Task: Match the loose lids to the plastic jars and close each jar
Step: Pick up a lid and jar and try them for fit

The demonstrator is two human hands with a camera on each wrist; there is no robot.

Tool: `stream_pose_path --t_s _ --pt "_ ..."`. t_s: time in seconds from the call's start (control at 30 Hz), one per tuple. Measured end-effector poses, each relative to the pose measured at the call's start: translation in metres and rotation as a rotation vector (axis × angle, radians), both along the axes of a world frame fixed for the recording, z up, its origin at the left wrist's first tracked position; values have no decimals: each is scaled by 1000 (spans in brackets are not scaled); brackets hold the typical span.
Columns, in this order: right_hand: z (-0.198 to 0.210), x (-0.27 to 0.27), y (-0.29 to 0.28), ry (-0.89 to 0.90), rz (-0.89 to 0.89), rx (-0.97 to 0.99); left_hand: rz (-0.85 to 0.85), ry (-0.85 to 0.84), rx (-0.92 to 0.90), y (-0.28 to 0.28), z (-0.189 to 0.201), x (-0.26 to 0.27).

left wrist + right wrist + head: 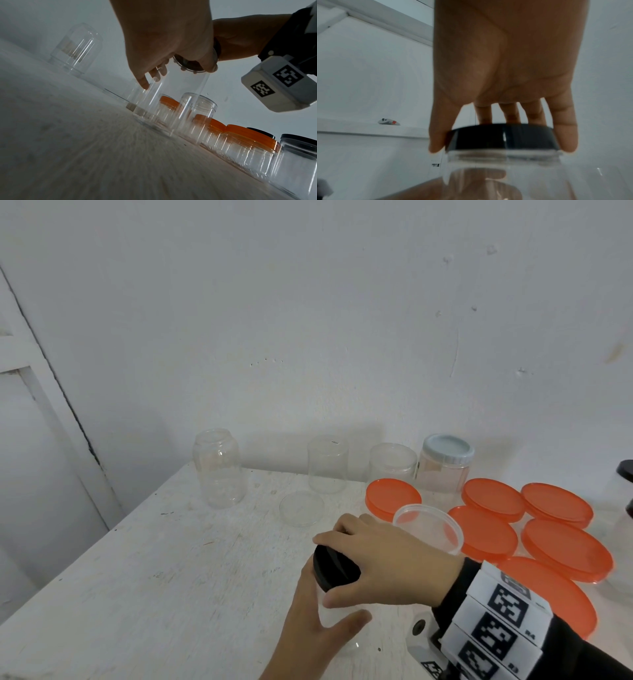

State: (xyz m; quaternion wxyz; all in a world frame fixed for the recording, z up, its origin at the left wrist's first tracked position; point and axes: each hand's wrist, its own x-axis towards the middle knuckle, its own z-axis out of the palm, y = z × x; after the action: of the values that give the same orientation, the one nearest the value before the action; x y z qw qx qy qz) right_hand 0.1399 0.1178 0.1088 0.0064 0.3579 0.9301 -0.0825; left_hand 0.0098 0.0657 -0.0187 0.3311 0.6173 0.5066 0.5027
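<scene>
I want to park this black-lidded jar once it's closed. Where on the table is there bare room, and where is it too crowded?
Bare tabletop lies left of the left hand, out to the table's left edge and back to the open jar and the loose clear lid. The right side is crowded: orange-lidded jars stand packed together behind the right hand.

A left hand reaches down over a clear plastic jar standing upright on a pale table, its fingers and thumb curled against the jar's wall just under the rim. The right hand, a tagged white box at its wrist, comes in from the right at the jar's dark lid. Far left, 1 clear jar stands mouth down. To the right, orange-lidded jars and black-lidded jars line the table's edge, blurred.
</scene>
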Motion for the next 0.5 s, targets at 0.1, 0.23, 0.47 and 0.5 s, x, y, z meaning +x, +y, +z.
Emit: stream_pose_path --t_s 0.1,0.23,0.47,0.5 --pt "-6 -5 -2 -29 -43 93 7 -10 22 -1 -1 1" --pt "-16 -11 -5 33 -104 140 19 -15 36 -3 -3 1" --pt "-32 -6 -11 237 -102 96 90 -36 50 -2 -8 5" --pt "-33 -6 -11 251 -103 105 103 -22 49 -1 -11 4"
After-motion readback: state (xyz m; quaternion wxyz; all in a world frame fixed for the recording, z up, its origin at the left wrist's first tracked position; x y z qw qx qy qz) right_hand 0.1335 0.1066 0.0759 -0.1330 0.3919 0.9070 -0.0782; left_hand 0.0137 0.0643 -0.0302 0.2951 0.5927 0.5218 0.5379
